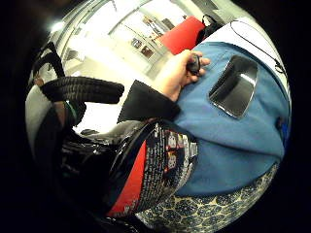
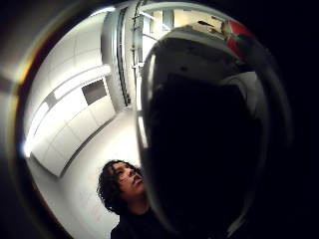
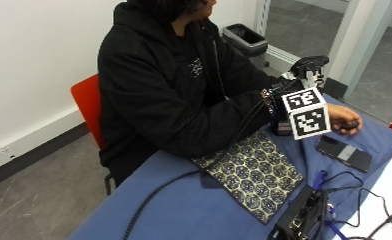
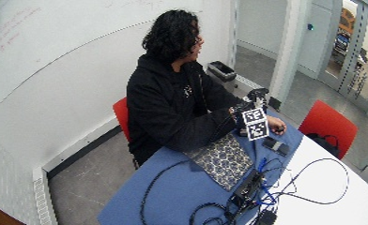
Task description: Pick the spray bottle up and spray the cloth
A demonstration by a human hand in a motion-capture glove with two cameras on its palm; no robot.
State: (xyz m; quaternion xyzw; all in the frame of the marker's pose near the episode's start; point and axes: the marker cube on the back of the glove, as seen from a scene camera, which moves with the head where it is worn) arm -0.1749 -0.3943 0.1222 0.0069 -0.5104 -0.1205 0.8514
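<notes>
A dark spray bottle [image 3: 282, 125] with a black trigger head [image 3: 309, 66] stands upright just past the far end of the patterned cloth [image 3: 252, 172]. My gloved right hand [image 3: 274, 98] grips it around the body, mostly hidden behind the marker cube. Whether the base touches the table is hidden. In the little finger side palm view the bottle's red and black label [image 1: 146, 170] is close to the palm, above the cloth [image 1: 209, 211]. The bottle [image 2: 209, 139] fills the thumb side palm view as a dark shape.
The bare left hand [image 3: 346, 122] rests on the blue table [image 3: 183, 210] beyond the bottle, holding a small black object [image 1: 194, 62]. A phone [image 3: 344, 152] lies flat beside it. A black box [image 3: 302, 215] and cables lie at the near right.
</notes>
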